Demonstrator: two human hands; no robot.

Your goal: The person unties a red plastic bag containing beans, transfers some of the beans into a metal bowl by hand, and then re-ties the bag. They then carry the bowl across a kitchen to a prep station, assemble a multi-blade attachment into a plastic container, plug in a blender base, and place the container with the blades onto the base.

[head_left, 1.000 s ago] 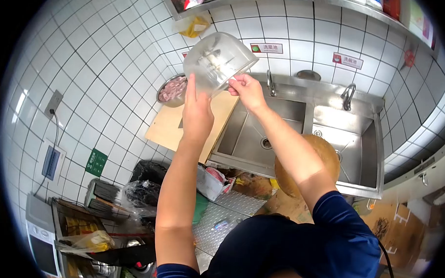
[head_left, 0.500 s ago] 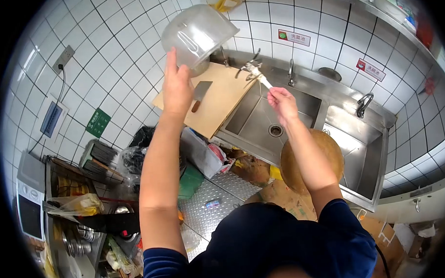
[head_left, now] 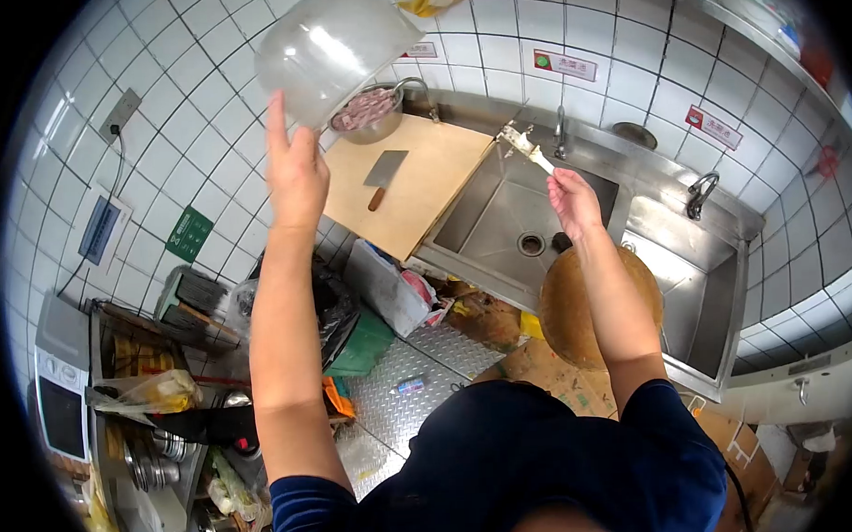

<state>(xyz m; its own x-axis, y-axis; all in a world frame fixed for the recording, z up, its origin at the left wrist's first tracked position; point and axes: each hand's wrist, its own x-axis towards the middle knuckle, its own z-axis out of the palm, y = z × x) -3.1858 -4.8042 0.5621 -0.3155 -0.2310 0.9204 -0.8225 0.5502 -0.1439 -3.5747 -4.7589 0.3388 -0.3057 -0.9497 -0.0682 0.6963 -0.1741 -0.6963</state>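
Note:
High on the left, my left hand (head_left: 298,177) grips a large translucent plastic basin (head_left: 334,44), tilted in the air near the tiled wall. My right hand (head_left: 574,203) is closed around the white handle of a tool with a ragged head (head_left: 520,141), held over the left sink (head_left: 499,216); its exact kind I cannot make out. Partly behind the basin stands a metal bowl (head_left: 384,131) of pinkish meat strips. A cleaver (head_left: 382,171) with a wooden handle lies on the light cutting board (head_left: 441,162).
A second sink (head_left: 699,303) adjoins on the right, each with a tap. A round wooden board (head_left: 592,307) leans at the sink front. Below the cutting board are a green bin (head_left: 363,343) and bags. Shelves with pots and a microwave (head_left: 60,401) stand left.
My left hand and the basin have moved left, uncovering the meat in the bowl. My right hand has shifted slightly right and down with the white-handled tool.

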